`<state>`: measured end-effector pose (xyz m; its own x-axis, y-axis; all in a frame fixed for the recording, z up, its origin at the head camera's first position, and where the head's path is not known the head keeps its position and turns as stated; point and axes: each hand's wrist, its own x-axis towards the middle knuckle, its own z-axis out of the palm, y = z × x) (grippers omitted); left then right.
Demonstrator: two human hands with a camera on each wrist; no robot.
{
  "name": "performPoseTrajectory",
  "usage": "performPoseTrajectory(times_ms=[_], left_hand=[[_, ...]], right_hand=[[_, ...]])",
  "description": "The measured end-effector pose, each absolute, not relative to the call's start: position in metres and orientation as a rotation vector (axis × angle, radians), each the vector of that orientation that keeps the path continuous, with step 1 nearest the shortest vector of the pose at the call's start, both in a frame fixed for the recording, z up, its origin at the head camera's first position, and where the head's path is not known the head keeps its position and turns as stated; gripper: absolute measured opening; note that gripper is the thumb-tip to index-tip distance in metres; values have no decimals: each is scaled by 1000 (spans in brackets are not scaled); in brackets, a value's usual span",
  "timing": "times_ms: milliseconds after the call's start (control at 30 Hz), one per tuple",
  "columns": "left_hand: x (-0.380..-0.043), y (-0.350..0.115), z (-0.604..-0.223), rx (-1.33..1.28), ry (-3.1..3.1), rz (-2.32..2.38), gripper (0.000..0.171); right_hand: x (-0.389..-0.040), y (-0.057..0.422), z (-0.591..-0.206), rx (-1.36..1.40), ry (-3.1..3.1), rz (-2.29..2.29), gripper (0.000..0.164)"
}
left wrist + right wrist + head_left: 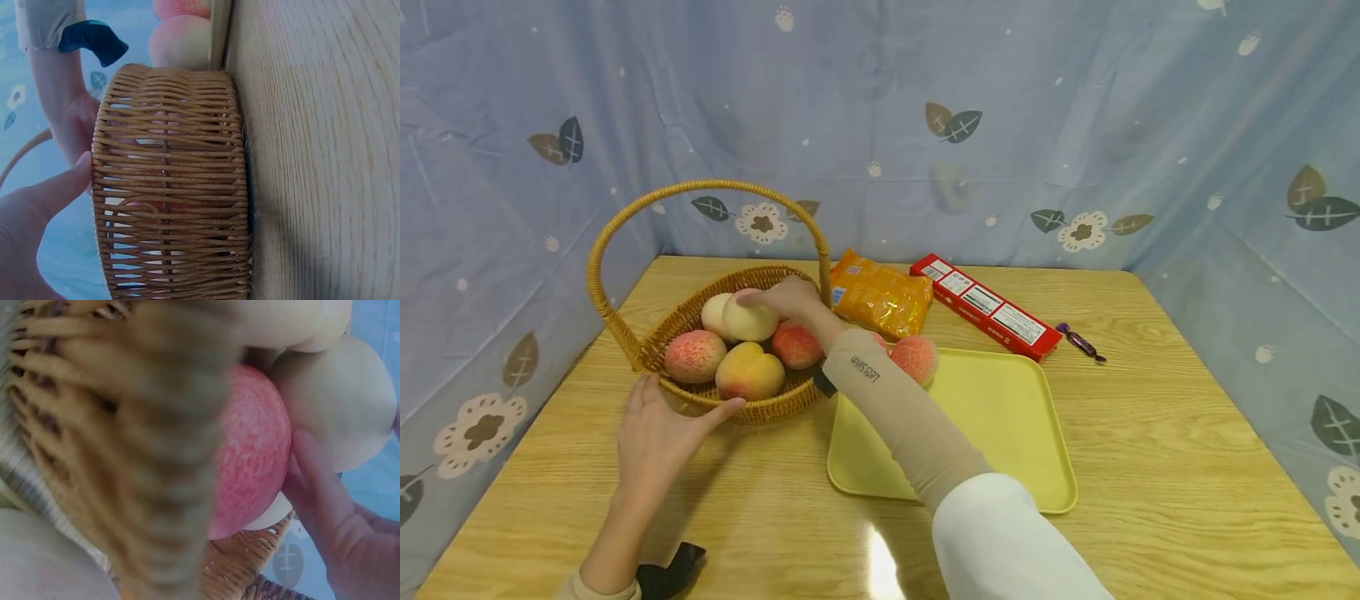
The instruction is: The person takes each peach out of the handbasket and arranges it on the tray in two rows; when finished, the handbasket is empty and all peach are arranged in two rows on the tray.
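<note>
A wicker basket [767, 410] with a tall arched handle holds several peaches, among them a yellow peach [749, 372] at the front and a red one [695, 357] on the left. My right hand [792, 298] reaches in over the right side and grips a pale peach [750, 323] on top of the others. In the right wrist view a finger lies between this pale peach [344, 400] and a red peach [256, 450]. My left hand [658, 425] spreads along the front left rim, its straight thumb touching the rim, seen also in the left wrist view [31, 212].
A yellow tray [992, 417] lies right of the basket under my right forearm, with peaches [915, 360] at its far left corner. Behind are an orange packet [883, 296] and a red box [985, 307]. A purple wrapped candy [1081, 342] lies by the box.
</note>
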<state>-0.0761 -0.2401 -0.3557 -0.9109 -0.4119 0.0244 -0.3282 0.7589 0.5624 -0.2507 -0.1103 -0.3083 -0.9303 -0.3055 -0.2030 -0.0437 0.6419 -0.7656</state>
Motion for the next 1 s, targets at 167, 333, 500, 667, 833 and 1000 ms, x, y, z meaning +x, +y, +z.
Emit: performPoseTrajectory(times_ms=[167, 333, 500, 667, 833, 1000], left_hand=[[-77, -241, -356, 575, -2813, -830, 125], [-77, -239, -357, 576, -2809, -849, 126], [-76, -239, -356, 579, -2818, -850, 126], [-76, -240, -356, 578, -2829, -857, 126], [-76, -240, -356, 588, -2821, -856, 126], [-76, -240, -356, 602, -2824, -847, 126]], right_hand=[[-248, -111, -307, -329, 2505, -1210, 61], [-246, -110, -308, -286, 2517, -1245, 46], [-248, -110, -310, -300, 2647, -1132, 46], [-247, -110, -310, -349, 2710, -1088, 56], [-239, -95, -305, -508, 2634, -1232, 38], [-228, -70, -299, -722, 2582, -1345, 65]])
